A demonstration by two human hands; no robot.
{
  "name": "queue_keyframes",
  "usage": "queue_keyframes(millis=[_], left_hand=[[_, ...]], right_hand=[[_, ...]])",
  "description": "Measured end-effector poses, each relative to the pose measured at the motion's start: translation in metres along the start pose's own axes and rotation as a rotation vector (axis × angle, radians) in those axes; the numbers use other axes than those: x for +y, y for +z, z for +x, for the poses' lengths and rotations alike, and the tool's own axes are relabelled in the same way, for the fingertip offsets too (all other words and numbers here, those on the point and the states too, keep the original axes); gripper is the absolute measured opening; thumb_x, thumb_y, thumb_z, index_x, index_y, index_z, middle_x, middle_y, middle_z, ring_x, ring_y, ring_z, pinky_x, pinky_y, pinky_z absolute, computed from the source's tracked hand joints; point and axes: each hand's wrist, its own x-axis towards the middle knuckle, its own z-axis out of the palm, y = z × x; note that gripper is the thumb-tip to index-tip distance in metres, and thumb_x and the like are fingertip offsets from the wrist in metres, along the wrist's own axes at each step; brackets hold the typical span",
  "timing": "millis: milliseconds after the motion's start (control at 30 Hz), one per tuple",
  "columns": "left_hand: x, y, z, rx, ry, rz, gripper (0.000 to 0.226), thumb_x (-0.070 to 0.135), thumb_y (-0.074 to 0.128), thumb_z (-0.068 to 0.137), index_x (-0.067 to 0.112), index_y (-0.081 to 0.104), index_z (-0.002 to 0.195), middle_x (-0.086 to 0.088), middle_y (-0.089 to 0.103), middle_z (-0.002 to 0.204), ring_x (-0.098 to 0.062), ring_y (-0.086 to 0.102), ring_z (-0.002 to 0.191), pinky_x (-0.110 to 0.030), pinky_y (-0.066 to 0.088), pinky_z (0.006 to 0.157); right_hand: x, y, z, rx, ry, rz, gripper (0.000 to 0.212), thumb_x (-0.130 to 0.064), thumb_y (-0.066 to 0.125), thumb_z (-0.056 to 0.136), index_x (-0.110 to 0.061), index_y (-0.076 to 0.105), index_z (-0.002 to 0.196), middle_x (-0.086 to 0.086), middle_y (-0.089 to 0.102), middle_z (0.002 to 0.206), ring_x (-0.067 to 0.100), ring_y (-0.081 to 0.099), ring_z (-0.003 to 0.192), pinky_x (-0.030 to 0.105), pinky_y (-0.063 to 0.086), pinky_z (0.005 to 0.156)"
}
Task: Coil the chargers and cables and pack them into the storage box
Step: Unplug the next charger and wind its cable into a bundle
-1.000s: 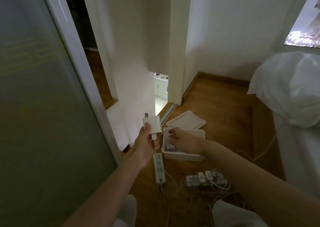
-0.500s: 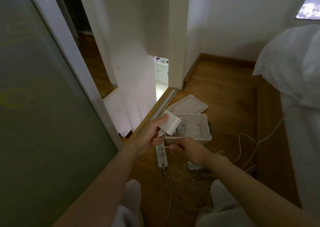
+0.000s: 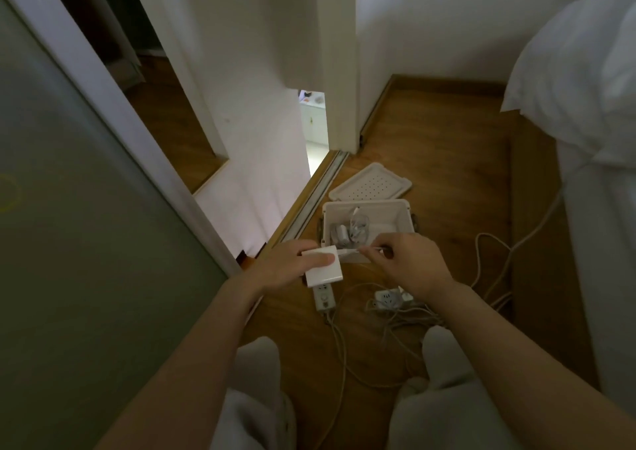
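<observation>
Left hand (image 3: 282, 265) grips the white charger (image 3: 325, 272), thumb across its top. Right hand (image 3: 409, 265), at its 3 o'clock, pinches the cable end (image 3: 347, 252) beside the charger. The open storage box (image 3: 370, 203) stands on the floor (image 3: 447, 174) at 12 o'clock.

Wooden floor (image 3: 447, 146) — storage box (image 3: 402, 215), lid (image 3: 370, 186), power strips (image 3: 323, 298), loose cables (image 3: 488, 253)

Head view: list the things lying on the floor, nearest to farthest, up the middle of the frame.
Nearest first: tangle of loose cables → white power strip → open storage box → perforated lid.
</observation>
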Motion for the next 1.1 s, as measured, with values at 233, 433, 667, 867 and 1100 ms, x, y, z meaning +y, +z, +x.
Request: queue_keyframes(millis=[233, 433, 667, 867, 1100], left_hand=[[0.0, 0.011, 0.008, 0.212, 0.028, 0.252, 0.025, 0.044, 0.051, 0.093, 0.025, 0.046, 0.108, 0.005, 0.055, 0.101, -0.01, 0.056, 0.086, -0.022, 0.051, 0.068], [-0.002, 0.023, 0.013, 0.391, 0.044, 0.266, 0.023, 0.036, 0.052, 0.094, 0.028, 0.034, 0.106, 0.008, 0.046, 0.103, -0.008, 0.05, 0.089, -0.019, 0.047, 0.069], [0.008, 0.026, 0.019, 0.478, -0.116, -0.198, 0.032, 0.033, 0.044, 0.098, 0.014, 0.035, 0.122, -0.002, 0.047, 0.109, -0.01, 0.054, 0.076, -0.01, 0.045, 0.045], [0.022, 0.026, 0.016, 0.436, -0.179, -0.791, 0.03, 0.035, 0.041, 0.099, 0.017, 0.039, 0.123, -0.009, 0.057, 0.106, -0.02, 0.061, 0.083, -0.039, 0.054, 0.075], [0.033, 0.019, 0.005, 0.23, -0.07, -1.414, 0.032, 0.035, 0.045, 0.096, 0.01, 0.051, 0.116, -0.014, 0.056, 0.093, -0.021, 0.059, 0.074, -0.031, 0.058, 0.055]], right_hand=[[-0.013, 0.01, -0.013, -0.058, -0.009, 0.057, 0.026, -0.035, 0.041, 0.098, -0.026, 0.061, 0.086, -0.015, 0.047, 0.061, 0.0, 0.043, 0.054, 0.012, 0.025, 0.048], [-0.036, 0.036, -0.024, -0.161, -0.011, 0.222, 0.026, -0.027, 0.034, 0.101, -0.019, 0.058, 0.108, 0.0, 0.066, 0.092, 0.011, 0.061, 0.078, 0.019, 0.045, 0.064], [-0.053, 0.056, -0.035, -0.291, -0.085, 0.246, 0.023, -0.021, 0.033, 0.101, -0.018, 0.045, 0.12, 0.006, 0.059, 0.087, 0.02, 0.057, 0.075, 0.034, 0.047, 0.067], [-0.052, 0.063, -0.033, -0.332, -0.115, 0.262, 0.021, -0.019, 0.035, 0.1, -0.017, 0.048, 0.117, 0.009, 0.064, 0.095, 0.021, 0.063, 0.083, 0.04, 0.053, 0.077], [-0.048, 0.057, -0.026, -0.386, -0.013, 0.612, 0.029, -0.027, 0.034, 0.101, -0.02, 0.062, 0.104, -0.002, 0.049, 0.062, 0.014, 0.046, 0.056, 0.026, 0.038, 0.056]])
